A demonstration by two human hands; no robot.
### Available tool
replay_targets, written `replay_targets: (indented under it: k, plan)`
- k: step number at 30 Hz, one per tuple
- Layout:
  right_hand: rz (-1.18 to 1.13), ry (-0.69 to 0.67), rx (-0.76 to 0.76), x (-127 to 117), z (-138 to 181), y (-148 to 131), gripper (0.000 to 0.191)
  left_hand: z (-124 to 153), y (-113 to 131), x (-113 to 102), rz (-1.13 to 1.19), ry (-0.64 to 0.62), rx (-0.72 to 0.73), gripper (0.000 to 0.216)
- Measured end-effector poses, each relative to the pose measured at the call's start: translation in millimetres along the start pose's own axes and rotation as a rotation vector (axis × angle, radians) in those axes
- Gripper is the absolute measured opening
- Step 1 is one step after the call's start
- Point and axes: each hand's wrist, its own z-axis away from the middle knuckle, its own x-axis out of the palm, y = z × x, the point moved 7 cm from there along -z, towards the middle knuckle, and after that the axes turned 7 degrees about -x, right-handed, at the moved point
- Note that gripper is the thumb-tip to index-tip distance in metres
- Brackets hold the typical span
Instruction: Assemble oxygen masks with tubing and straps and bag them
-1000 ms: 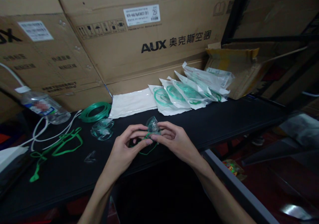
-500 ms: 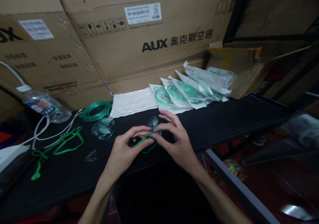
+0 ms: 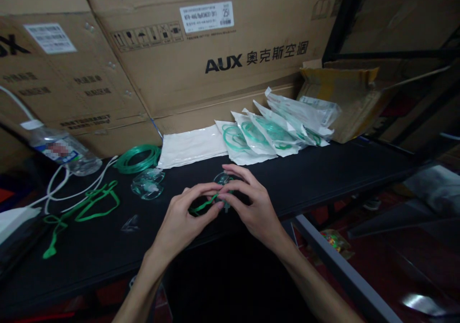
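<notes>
left hand (image 3: 185, 217): pinching the green strap (image 3: 202, 205) between thumb and forefinger, closed on it.
right hand (image 3: 251, 208): curling over the clear mask (image 3: 223, 178), fingers gripping its edge beside the strap end.
mask place: sitting at the near middle of the black table (image 3: 323, 179), between both hands, just above the surface.
doing it well: judging by the grip, the strap is needing light tension and the mask steady support, so the thin plastic is not buckling.
strap axis: running left to right, its right end meeting the mask.
mask facing: mostly hidden by fingers; cannot tell which way it is pointing.
nearby: another mask (image 3: 148, 184) and tube coil (image 3: 138, 158) lying far left.
</notes>
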Motion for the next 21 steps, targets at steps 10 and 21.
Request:
replay_targets:
  k: [10, 21]
  plan:
    - [0.009, 0.016, 0.037, 0, 3, 2, 0.010, 1, 3, -6, -0.108, 0.090, 0.031, 0.018]
    - [0.047, 0.214, 0.019, -14, 4, 5, 0.016, 2, -9, -18, -0.024, 0.177, -0.042, 0.017]
